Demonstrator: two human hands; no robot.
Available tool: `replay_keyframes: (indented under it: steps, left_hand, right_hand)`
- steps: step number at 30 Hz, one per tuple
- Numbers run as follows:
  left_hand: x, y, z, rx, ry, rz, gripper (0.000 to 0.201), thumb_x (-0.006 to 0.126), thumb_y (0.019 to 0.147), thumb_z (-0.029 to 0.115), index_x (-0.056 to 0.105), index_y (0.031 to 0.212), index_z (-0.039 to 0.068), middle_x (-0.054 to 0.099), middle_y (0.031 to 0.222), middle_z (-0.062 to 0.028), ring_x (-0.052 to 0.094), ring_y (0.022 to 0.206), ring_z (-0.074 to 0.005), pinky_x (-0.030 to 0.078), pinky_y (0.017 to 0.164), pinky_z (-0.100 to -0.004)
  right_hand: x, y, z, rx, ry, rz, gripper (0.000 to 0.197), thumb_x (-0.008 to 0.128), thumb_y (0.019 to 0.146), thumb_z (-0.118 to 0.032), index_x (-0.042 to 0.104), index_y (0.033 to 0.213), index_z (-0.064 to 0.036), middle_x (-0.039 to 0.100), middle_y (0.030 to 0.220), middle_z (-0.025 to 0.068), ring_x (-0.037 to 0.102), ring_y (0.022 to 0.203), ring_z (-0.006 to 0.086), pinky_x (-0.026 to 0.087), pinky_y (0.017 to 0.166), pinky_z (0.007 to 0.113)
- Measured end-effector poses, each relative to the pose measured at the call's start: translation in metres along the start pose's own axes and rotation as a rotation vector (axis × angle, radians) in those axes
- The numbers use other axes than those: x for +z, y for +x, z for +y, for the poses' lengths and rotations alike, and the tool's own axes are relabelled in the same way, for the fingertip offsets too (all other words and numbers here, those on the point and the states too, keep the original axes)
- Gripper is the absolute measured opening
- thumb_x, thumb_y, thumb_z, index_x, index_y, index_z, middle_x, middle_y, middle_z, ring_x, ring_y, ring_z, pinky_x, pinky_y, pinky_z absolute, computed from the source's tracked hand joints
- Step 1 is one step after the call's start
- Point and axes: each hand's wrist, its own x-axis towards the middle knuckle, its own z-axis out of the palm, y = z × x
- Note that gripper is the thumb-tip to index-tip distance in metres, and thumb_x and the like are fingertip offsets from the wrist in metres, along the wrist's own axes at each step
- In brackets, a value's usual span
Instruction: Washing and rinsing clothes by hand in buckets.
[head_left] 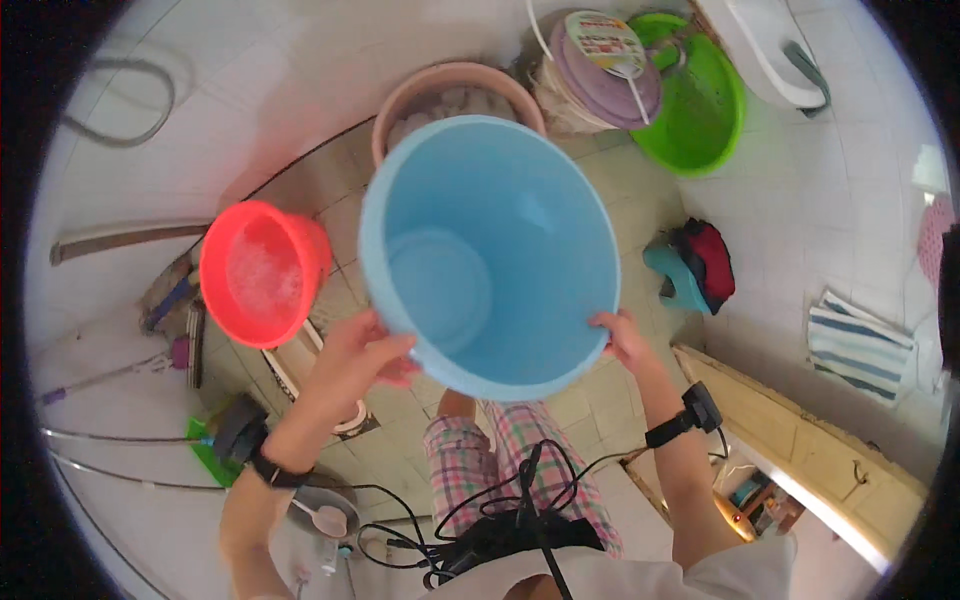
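Note:
A large light-blue bucket (545,270) is held up in front of me, its open mouth turned toward me. Nothing shows inside it. My left hand (360,365) is closed at the bucket's lower left edge, thumb on the rim and the other fingers partly hidden behind it. On the right side, my right hand (626,340) grips the rim between thumb and fingers. A red bucket (318,250) with foamy water stands on the floor to the left. Behind the blue bucket, partly covered by it, is a pink tub (460,75) with pale, bunched contents.
At the back right are a lidded pail (605,85) and a green basin (710,120). Dark and red cloth lies on a small blue stool (678,278). A wooden door (800,430) stands at right; a mop (165,290) and a grey pan (325,505) are at left.

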Motion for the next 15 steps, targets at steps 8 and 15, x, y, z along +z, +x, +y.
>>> replay_keyframes:
  steps: [8,15]
  left_hand:
    - [0.063,0.146,-0.039,-0.001,0.058,-0.014,0.030,0.054,0.078,0.022,0.049,0.099,0.002,0.051,0.093,-0.0079,0.055,0.083,-0.0188,0.050,0.065,-0.0310]
    - [-0.029,0.209,-0.144,-0.145,-0.095,0.426,0.018,0.049,0.078,0.017,0.050,0.091,0.005,0.052,0.083,-0.0053,0.054,0.073,-0.0176,0.049,0.062,-0.0329]
  right_hand:
    - [-0.083,0.035,0.104,-0.204,0.751,0.360,0.035,0.055,0.066,-0.001,0.045,0.100,0.0020,0.050,0.095,0.0096,0.052,0.083,0.0192,0.046,0.064,0.031]
    - [-0.148,0.146,0.141,-0.260,1.028,0.450,0.023,0.053,0.066,0.003,0.046,0.088,0.0004,0.049,0.087,0.0071,0.051,0.074,0.0180,0.044,0.057,0.030]
